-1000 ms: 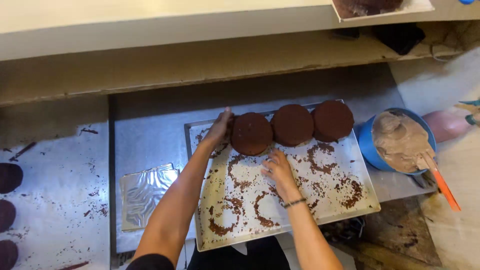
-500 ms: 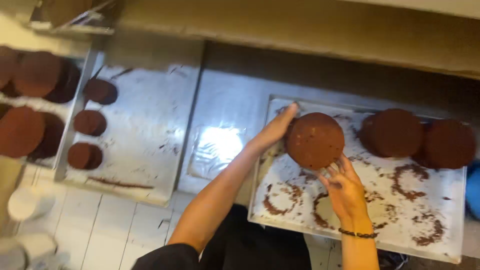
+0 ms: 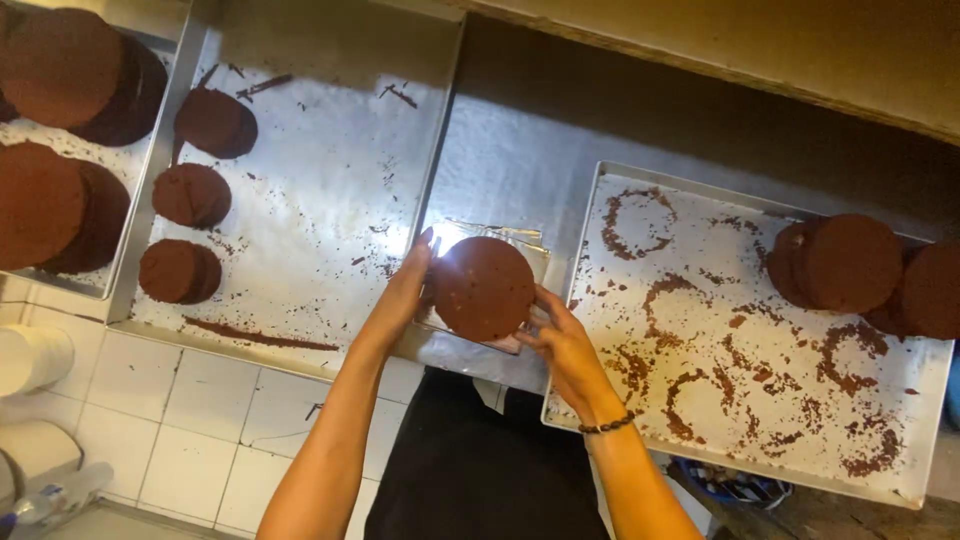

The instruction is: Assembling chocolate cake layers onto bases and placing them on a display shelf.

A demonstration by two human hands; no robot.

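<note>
Both my hands grip one round chocolate cake layer, flat side up, at the near middle of the bench. My left hand curls around its left edge, fingers up along the rim; my right hand clasps its lower right edge, a dark bead bracelet on that wrist. The layer sits over a shiny foil square lying on the steel between two trays; I cannot tell whether it touches the foil or is just above it. Right of it, a baking tray lined with pale paper, marked with crumb rings, carries two more dark round layers at its far right. Left of the foil, a second tray scattered with crumbs holds three small round cakes in a column along its left side. Further left, another tray bears stacks of larger layers. White tiles front the bench below.
</note>
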